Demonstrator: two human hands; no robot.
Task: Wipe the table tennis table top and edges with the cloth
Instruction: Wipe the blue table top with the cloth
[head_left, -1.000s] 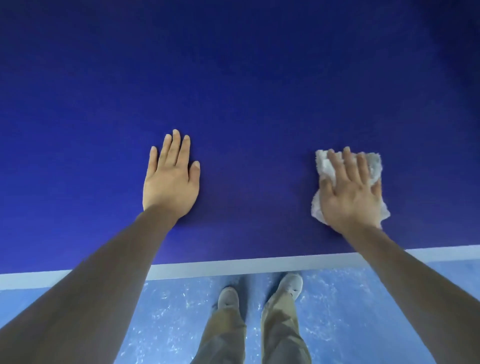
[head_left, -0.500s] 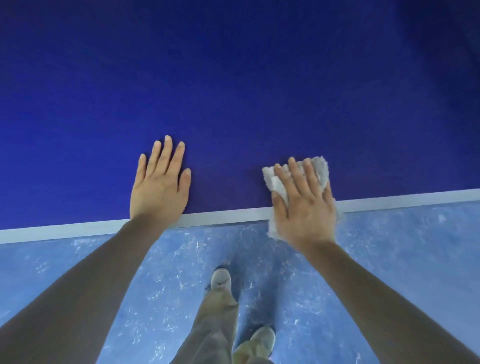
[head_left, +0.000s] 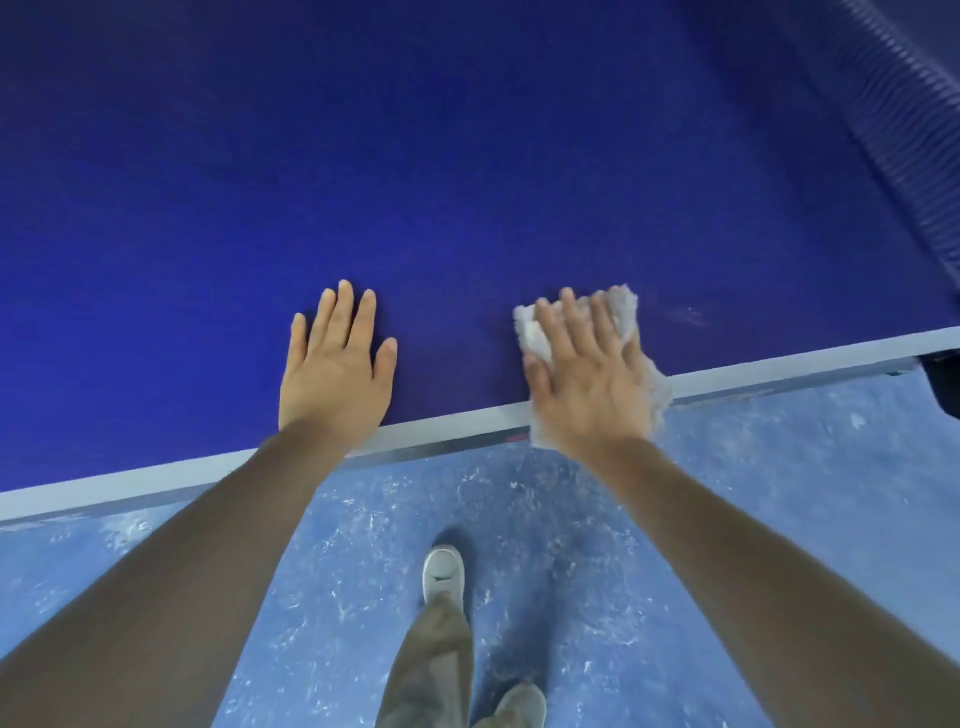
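The dark blue table tennis table top (head_left: 415, 182) fills the upper part of the view, and its pale edge stripe (head_left: 779, 364) runs slantwise across the middle. My left hand (head_left: 335, 371) lies flat on the top just inside the edge, fingers spread, holding nothing. My right hand (head_left: 584, 376) presses a crumpled white cloth (head_left: 535, 332) flat against the table at the near edge. The cloth sticks out past my fingertips and hangs over the edge stripe on the right side of the hand.
The net (head_left: 904, 130) shows as a dark ribbed band at the upper right. A dark object (head_left: 943, 382) sits under the table's right end. Below the edge lies a mottled light blue floor (head_left: 337, 571), with my shoes (head_left: 442, 571) and trouser legs on it.
My right hand has dragged the cloth from farther in on the table back to its near edge. I have stepped back and the view has tilted; the net has come into sight.
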